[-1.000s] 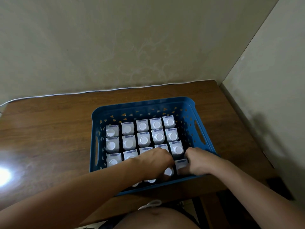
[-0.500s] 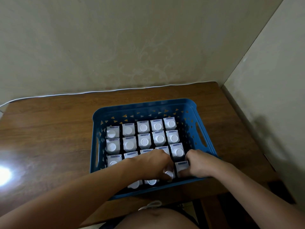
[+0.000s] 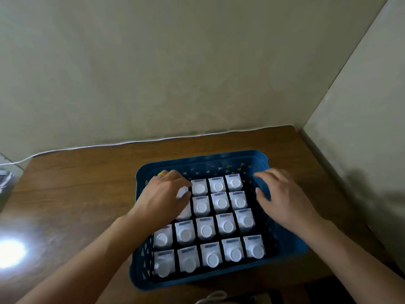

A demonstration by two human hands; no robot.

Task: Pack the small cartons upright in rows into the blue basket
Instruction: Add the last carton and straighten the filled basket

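Observation:
The blue basket sits on the wooden table and holds several small white cartons, each with a round white cap, standing upright in rows. My left hand lies over the far left cartons, fingers spread, with a yellow ring on one finger; it hides the cartons under it. My right hand hovers over the basket's right wall beside the far right column, fingers apart, holding nothing. Both hands are a little blurred.
The wooden table stands in a room corner, with walls behind and to the right. A white cable runs along the table's back edge. A bright light reflection shows on the left of the tabletop.
Both hands have left the near row of cartons and moved to the far part of the basket. The view has tilted, so the basket appears closer and larger.

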